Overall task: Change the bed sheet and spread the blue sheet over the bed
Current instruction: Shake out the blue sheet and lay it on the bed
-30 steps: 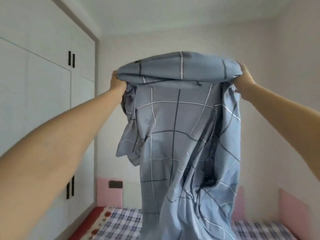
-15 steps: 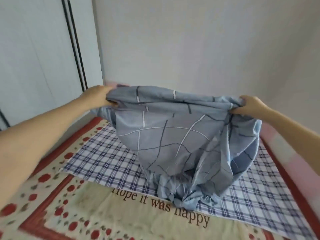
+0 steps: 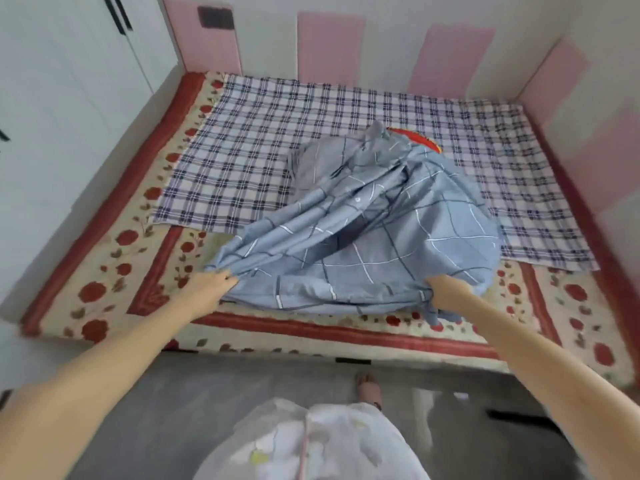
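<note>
Left hand (image 3: 207, 285) and right hand (image 3: 446, 292) each clutched the blue sheet (image 3: 363, 230) at its near edge; it lay bunched lengthwise up the bed (image 3: 114, 258).

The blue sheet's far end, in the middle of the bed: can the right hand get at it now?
Probably not: the right hand grips the blue sheet at its near edge, and the bunched cloth lies between.

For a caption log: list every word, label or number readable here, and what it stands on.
None can be read.
The floral bed cover, checked cloth and blue sheet show only patterns.
The dark patch on the pink wall panel is blurred, with no legible mark.
</note>
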The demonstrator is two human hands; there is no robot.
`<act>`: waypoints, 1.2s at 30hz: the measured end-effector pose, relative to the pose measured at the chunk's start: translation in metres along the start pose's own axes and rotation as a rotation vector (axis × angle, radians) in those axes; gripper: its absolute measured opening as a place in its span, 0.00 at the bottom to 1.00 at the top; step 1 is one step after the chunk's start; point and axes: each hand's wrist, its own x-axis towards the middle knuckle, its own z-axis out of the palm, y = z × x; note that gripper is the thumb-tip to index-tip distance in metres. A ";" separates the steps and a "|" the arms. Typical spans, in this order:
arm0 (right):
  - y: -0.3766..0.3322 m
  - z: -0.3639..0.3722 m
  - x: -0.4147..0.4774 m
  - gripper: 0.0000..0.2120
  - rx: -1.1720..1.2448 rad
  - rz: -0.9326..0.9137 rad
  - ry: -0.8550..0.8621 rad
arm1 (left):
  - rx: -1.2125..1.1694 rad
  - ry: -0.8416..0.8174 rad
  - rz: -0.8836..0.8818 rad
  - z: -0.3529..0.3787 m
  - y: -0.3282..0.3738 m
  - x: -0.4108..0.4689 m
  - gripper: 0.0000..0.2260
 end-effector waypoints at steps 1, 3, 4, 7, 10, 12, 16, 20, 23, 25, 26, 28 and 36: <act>-0.011 0.011 -0.003 0.14 0.019 0.020 -0.015 | 0.021 -0.029 0.014 0.005 0.004 -0.006 0.18; -0.025 0.031 -0.017 0.15 -0.040 0.011 -0.053 | 0.073 -0.114 0.041 0.014 0.017 -0.010 0.16; -0.033 0.045 -0.025 0.15 -0.100 -0.002 -0.094 | 0.078 -0.162 0.067 0.019 0.021 -0.016 0.16; -0.042 0.070 -0.045 0.15 -0.132 -0.047 -0.241 | 0.099 -0.341 0.120 0.031 0.030 -0.021 0.18; -0.044 0.077 -0.066 0.14 -0.145 0.073 -0.502 | 0.034 -0.492 0.182 0.023 0.049 -0.027 0.13; -0.039 0.080 -0.072 0.12 -0.132 0.182 -0.595 | -0.050 -0.469 0.215 0.010 0.068 -0.026 0.08; -0.070 0.047 -0.067 0.13 0.150 0.167 -0.396 | -0.098 -0.132 0.394 -0.030 0.120 -0.021 0.13; -0.143 0.017 -0.052 0.05 1.055 0.097 -0.147 | -0.099 0.057 0.620 -0.052 0.164 -0.031 0.22; -0.198 -0.004 -0.043 0.17 1.202 0.005 -0.275 | -0.147 0.052 0.666 -0.055 0.179 -0.043 0.18; -0.223 -0.003 -0.034 0.20 0.828 -0.071 -0.310 | -0.235 0.041 0.658 -0.054 0.180 -0.048 0.18; -0.230 0.001 -0.029 0.16 0.610 -0.084 -0.257 | -0.324 0.018 0.623 -0.053 0.175 -0.049 0.19; -0.243 0.005 -0.022 0.08 0.382 -0.062 -0.106 | -0.538 -0.025 0.509 -0.048 0.152 -0.053 0.21; -0.255 0.012 -0.036 0.11 0.348 -0.230 0.460 | -1.381 -0.069 -0.043 -0.012 0.058 -0.056 0.12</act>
